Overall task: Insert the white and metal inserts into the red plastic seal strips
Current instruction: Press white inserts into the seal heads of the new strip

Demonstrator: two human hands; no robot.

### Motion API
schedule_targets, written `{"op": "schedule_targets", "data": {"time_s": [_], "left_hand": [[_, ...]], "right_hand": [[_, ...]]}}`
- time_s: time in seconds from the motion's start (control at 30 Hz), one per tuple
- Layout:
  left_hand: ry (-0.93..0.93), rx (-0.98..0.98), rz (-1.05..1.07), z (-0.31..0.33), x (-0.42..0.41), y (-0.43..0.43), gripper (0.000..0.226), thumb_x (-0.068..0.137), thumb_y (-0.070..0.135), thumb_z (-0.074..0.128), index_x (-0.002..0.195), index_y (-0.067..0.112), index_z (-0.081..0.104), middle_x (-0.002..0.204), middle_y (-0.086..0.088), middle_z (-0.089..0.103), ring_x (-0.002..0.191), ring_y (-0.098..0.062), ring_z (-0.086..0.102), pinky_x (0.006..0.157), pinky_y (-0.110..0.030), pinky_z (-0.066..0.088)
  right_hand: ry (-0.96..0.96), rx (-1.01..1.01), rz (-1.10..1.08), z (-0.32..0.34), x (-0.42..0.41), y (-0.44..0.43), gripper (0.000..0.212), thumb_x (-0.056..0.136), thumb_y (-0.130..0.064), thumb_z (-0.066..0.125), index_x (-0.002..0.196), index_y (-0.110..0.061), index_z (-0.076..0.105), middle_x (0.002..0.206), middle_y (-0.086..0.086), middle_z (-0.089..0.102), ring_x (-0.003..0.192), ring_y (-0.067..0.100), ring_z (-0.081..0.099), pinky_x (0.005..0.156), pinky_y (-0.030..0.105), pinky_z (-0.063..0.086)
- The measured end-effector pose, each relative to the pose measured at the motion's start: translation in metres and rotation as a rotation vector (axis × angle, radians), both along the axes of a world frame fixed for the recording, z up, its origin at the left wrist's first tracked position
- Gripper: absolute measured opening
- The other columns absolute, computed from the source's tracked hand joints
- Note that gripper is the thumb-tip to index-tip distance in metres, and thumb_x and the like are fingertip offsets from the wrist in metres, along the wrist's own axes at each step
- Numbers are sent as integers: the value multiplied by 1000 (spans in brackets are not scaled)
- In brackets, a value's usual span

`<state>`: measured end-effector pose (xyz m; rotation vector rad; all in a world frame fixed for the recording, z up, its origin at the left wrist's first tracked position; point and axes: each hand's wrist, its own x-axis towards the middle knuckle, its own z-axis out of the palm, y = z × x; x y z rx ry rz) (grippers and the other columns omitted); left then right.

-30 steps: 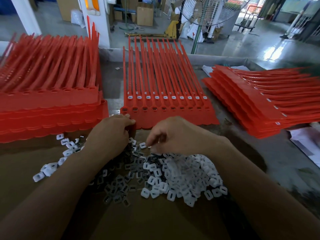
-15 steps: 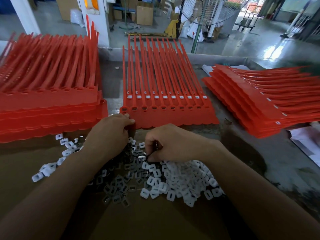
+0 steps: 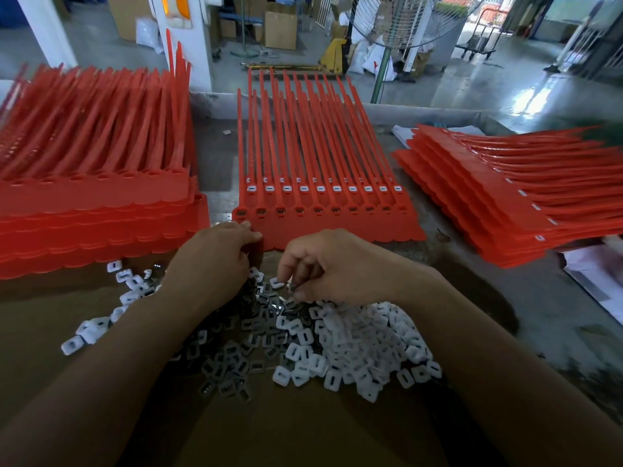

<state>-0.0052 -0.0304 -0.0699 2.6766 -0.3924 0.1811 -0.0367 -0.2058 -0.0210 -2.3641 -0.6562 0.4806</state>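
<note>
While the left hand [image 3: 215,261] has kept its hold on the near left corner of the middle sheet of red strips [image 3: 323,156] (thumb on top, fingers curled under), the right hand [image 3: 340,267] has lifted slightly off the pile. Its fingers are curled with the tips together; whether they pinch anything cannot be told. White inserts [image 3: 364,342] and metal inserts [image 3: 232,355] lie heaped on cardboard [image 3: 303,433] just before the sheet, which shows a row of seated white inserts.

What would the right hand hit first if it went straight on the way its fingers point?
Most likely the white insert lying just ahead of the curled fingers of the right hand, with the left hand close behind it. Depth is hard to judge.
</note>
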Motion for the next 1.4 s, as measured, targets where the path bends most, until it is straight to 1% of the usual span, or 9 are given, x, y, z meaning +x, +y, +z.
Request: {"op": "schedule_targets", "data": {"time_s": [0.27, 0.4, 0.53, 0.63, 0.73, 0.8, 1.0, 1.13, 1.4], "left_hand": [[-3, 8, -3, 0, 0, 0, 48, 81, 0, 46, 125, 18, 54, 139, 0, 43, 129, -15, 38, 109, -33, 28], [6, 20, 0, 0, 1, 0, 48, 82, 2, 45, 126, 20, 53, 140, 1, 42, 130, -16, 37, 109, -33, 28], [9, 20, -1, 0, 1, 0, 47, 84, 2, 43, 127, 20, 52, 140, 2, 42, 130, -15, 36, 110, -32, 26], [12, 22, -6, 0, 2, -1, 47, 84, 2, 43, 127, 20, 51, 141, 2, 41, 131, -15, 35, 110, -30, 23], [12, 8, -7, 0, 2, 0, 47, 84, 1, 43, 126, 19, 52, 140, 1, 42, 130, -14, 36, 109, -30, 24], [10, 0, -6, 0, 1, 0, 47, 84, 1, 43, 126, 19, 53, 140, 1, 43, 130, -14, 36, 109, -29, 24], [9, 9, -7, 0, 2, 0, 47, 84, 1, 42, 126, 19, 52, 140, 1, 42, 130, -14, 36, 109, -29, 24], [-5, 8, -11, -1, 3, 0, 47, 83, 0, 43, 126, 18, 53, 140, 0, 43, 130, -15, 37, 108, -29, 24], [-16, 16, -14, -1, 4, -2, 48, 82, 0, 43, 125, 18, 53, 139, 0, 44, 129, -15, 38, 108, -30, 25]], "right_hand": [[-24, 26, 21, -1, 1, -1, 13, 80, -7, 68, 93, -11, 72, 80, -14, 65, 73, -7, 59, 69, 7, 47], [-127, 48, -60, 0, 6, -8, 12, 81, -9, 67, 90, -17, 70, 79, -13, 65, 73, -3, 61, 67, 12, 50], [-302, 55, -333, -3, 24, -31, 21, 78, -11, 70, 72, -29, 62, 71, -18, 59, 65, -14, 54, 61, 4, 42], [-411, 53, -630, -10, 41, -62, 8, 78, -11, 70, 83, -17, 70, 83, -8, 66, 76, -2, 57, 73, 11, 42], [-476, 49, -863, -20, 52, -92, 15, 80, -8, 66, 93, -10, 72, 96, 3, 69, 88, 9, 60, 79, 13, 37], [-496, 45, -932, -24, 57, -103, 16, 82, -6, 63, 95, -9, 72, 100, 7, 70, 88, 10, 59, 77, 12, 36], [-480, -5, -995, -37, 68, -116, 16, 85, -7, 59, 95, -10, 71, 105, 8, 68, 102, 21, 60, 83, 18, 35], [-401, 1, -997, -43, 72, -117, 16, 86, -9, 57, 95, -12, 71, 108, 6, 67, 105, 20, 58, 89, 21, 37], [-401, -6, -1012, -44, 75, -117, 17, 87, -11, 55, 94, -15, 70, 110, 5, 66, 107, 20, 56, 93, 26, 38]]}}
